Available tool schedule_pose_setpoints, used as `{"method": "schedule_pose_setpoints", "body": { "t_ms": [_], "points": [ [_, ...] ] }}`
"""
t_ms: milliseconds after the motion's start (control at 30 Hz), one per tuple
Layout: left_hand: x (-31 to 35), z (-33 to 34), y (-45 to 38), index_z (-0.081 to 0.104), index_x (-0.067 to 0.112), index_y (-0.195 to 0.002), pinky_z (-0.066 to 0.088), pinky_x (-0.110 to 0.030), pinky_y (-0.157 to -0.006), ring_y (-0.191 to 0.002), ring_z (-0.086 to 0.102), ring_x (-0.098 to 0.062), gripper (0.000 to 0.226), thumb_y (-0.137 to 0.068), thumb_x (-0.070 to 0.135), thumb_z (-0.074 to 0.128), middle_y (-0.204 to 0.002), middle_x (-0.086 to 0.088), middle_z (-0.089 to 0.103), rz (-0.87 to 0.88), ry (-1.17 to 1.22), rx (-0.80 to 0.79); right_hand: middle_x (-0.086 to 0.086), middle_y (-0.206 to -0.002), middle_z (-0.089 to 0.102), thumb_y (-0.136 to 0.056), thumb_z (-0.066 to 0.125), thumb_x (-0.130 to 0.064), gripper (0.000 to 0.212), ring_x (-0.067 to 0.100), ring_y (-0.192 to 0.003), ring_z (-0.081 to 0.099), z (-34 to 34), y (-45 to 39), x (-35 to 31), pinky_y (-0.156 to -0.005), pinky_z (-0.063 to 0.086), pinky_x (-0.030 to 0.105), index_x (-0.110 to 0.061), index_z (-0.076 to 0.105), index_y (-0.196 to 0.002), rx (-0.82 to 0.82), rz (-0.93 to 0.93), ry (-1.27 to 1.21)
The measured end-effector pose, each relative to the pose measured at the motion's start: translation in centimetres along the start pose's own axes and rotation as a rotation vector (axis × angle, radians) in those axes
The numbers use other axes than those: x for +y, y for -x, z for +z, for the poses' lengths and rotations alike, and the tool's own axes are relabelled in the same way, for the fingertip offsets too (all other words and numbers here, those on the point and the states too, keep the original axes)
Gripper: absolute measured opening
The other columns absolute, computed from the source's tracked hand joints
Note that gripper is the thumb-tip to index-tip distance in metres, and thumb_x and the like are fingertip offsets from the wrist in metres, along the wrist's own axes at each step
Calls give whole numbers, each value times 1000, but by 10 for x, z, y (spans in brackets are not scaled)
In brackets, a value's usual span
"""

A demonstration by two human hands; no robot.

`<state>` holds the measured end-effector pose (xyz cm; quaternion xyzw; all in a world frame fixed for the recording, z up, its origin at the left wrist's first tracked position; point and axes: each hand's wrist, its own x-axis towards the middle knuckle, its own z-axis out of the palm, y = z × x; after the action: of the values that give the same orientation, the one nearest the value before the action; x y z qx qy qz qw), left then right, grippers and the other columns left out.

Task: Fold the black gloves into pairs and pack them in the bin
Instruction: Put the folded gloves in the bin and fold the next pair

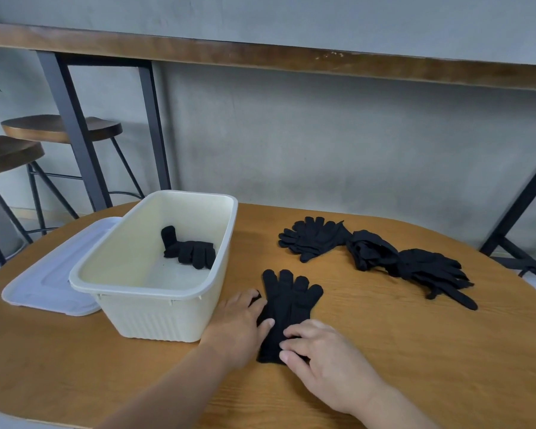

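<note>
two hands work one flat stack of black gloves (pixel 287 305) lying on the wooden counter (pixel 384 351) just right of the cream bin (pixel 143 292), fingers pointing away from the person. the left hand (pixel 240 323) rests on the stack's left edge with fingers nearly straight, pressing rather than gripping. the right hand (pixel 319 348) lies over the cuff end, its fingertips curled onto the fabric; whether it pinches the cuff or only presses it i cannot tell. one folded pair (pixel 189 249) already sits inside the bin, and a loose pile of gloves (pixel 375 252) waits farther right on the counter, well apart from the hands. a white lid (pixel 50 280) lies on the far side of the bin.

the step looks like squaring up the pair before folding. to do it well, line up cuffs and fingertips first, hold the middle down with the left hand, then bring the cuff end over toward the fingers in one smooth fold, so the layers do not slide apart.
</note>
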<state>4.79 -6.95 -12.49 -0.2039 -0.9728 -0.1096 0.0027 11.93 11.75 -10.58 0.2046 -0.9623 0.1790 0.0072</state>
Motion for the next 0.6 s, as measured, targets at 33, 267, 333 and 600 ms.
{"method": "schedule_pose_setpoints", "body": {
  "t_ms": [33,267,333,600],
  "points": [
    [0,1,1,31,26,-147,20,-32,-116,-141,21,-15,53,-101,51,25,-154,6,22,-19,-23,21,-23,-136,51,-101,35,-49,40,-8,-126,33,0,-1,1,-103,27,15,-36,62,-127,2,6,-20],
    [8,1,9,50,26,-136,31,-23,-108,-127,36,-7,44,-96,44,49,-136,13,38,120,154,182,-27,-123,56,-99,47,-40,27,-12,-110,35,5,-8,7,-89,29,6,-35,71,-111,50,61,-79],
    [10,-1,15,58,28,-129,33,-18,-104,-123,37,-2,38,-94,42,54,-130,16,42,215,188,146,-28,-116,55,-97,52,-41,25,-9,-108,39,7,-7,8,-87,32,7,-36,72,-111,69,76,-85],
    [12,-7,25,61,30,-123,34,-10,-86,-107,41,3,36,-94,49,51,-120,20,47,275,213,69,-25,-110,49,-90,58,-51,34,-3,-105,44,1,-5,4,-89,42,17,-34,68,-118,2,97,-93]
  ]
}}
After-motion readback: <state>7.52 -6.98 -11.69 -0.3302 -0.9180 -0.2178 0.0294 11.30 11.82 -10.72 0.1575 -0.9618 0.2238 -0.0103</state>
